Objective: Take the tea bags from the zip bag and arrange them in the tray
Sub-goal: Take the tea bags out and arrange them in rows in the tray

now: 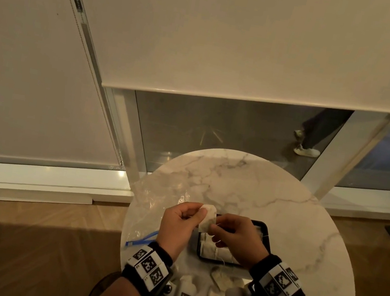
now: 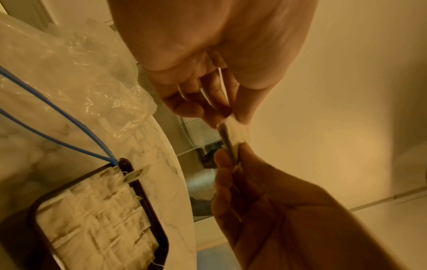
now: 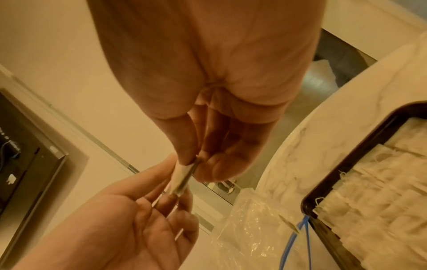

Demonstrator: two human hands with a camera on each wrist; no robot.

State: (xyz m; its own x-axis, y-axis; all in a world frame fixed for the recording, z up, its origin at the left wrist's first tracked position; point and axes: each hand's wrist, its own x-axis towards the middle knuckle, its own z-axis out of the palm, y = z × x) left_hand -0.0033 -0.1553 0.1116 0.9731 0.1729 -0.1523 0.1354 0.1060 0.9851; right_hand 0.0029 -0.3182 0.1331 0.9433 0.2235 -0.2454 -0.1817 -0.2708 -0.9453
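Observation:
A white tea bag (image 1: pixel 208 218) is held up over the round marble table, above the black tray's (image 1: pixel 267 235) left end. My left hand (image 1: pixel 183 220) pinches its upper left corner and my right hand (image 1: pixel 233 234) pinches its lower right edge. The wrist views show the bag edge-on: tea bag (image 2: pixel 232 136) and tea bag (image 3: pixel 182 178) between both hands' fingertips. The tray (image 2: pixel 148 204) holds several white tea bags laid in rows. The clear zip bag (image 1: pixel 153 208) with a blue zip strip (image 1: pixel 141 239) lies crumpled at the table's left.
Several loose tea bags (image 1: pixel 220 281) lie on the marble table (image 1: pixel 247 182) near its front edge, between my wrists. The table edge drops to wooden floor on the left. A window with blinds stands behind, and a person's legs (image 1: pixel 311 139) show beyond the glass.

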